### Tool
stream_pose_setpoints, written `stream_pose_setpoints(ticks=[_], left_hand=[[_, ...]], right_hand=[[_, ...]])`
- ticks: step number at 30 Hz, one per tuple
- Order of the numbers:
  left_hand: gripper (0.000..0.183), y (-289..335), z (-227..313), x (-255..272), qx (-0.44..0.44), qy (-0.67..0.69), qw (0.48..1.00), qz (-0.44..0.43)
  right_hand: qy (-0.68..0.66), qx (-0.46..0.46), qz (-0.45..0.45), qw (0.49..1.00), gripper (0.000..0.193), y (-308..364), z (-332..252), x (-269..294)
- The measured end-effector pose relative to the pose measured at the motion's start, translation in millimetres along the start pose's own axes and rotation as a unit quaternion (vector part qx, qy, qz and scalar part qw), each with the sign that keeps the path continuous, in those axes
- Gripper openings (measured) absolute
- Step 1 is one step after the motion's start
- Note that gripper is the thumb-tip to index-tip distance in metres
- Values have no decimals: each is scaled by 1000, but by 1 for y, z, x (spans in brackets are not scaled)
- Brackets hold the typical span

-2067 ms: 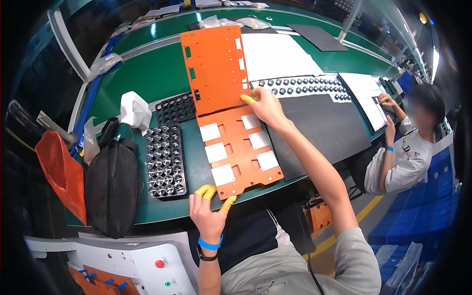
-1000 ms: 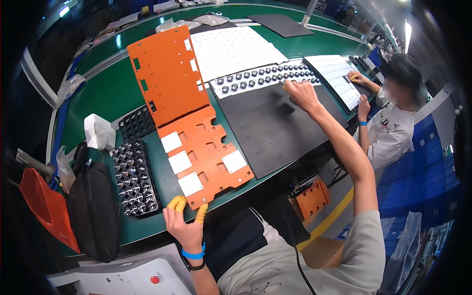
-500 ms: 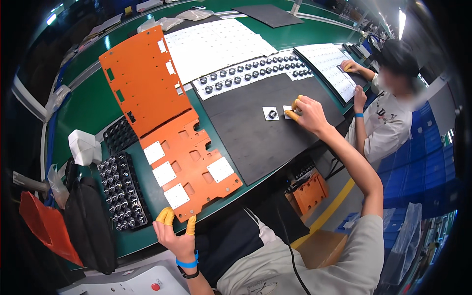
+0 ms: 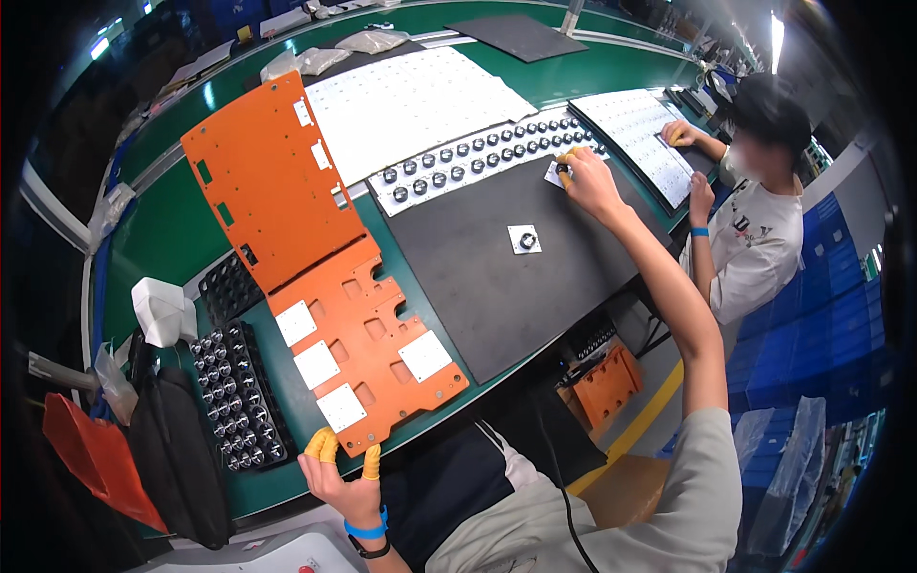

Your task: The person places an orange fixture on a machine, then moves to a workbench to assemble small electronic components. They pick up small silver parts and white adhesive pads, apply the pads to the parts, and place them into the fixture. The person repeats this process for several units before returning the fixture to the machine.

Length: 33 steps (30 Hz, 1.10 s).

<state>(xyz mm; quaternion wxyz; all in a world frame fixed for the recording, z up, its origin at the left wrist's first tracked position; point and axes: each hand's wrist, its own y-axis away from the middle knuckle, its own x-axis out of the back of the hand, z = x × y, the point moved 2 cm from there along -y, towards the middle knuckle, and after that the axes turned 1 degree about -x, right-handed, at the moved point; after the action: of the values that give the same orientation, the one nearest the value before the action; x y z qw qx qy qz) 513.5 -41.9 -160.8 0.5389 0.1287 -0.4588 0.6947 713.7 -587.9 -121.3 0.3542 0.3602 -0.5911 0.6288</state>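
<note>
At the far edge of the flat black mat (image 4: 449,286), the right hand (image 4: 586,180) pinches a black-topped square white plate (image 4: 552,176); the left hand (image 4: 340,480), loosely spread, touches the notched orange board (image 4: 346,336). Single-plate handling seems underway, calling for a steady grip.

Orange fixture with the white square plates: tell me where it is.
In the head view, the orange fixture sits left of centre on the green table, between the filled black tray and the black mat, its near edge at the left hand.
</note>
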Motion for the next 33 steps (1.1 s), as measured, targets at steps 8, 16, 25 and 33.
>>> stream_pose_setpoints(ticks=[8, 16, 25, 33], left_hand=[[61, -1, 1, -1, 3, -11, 1000, 5], [60, -1, 1, -1, 9, -6, 1000, 3], [62, 0, -1, 0, 8, -5, 1000, -2], [60, 0, -1, -1, 0, 0, 1000, 0]], right_hand=[[60, -54, 19, 997, 21, -19, 16, -24], [76, -59, 22, 995, 23, -24, 16, -25], [-88, -146, -64, 983, 43, -3, -80, 34], [-50, -44, -187, 980, 29, 27, -123, 56]])
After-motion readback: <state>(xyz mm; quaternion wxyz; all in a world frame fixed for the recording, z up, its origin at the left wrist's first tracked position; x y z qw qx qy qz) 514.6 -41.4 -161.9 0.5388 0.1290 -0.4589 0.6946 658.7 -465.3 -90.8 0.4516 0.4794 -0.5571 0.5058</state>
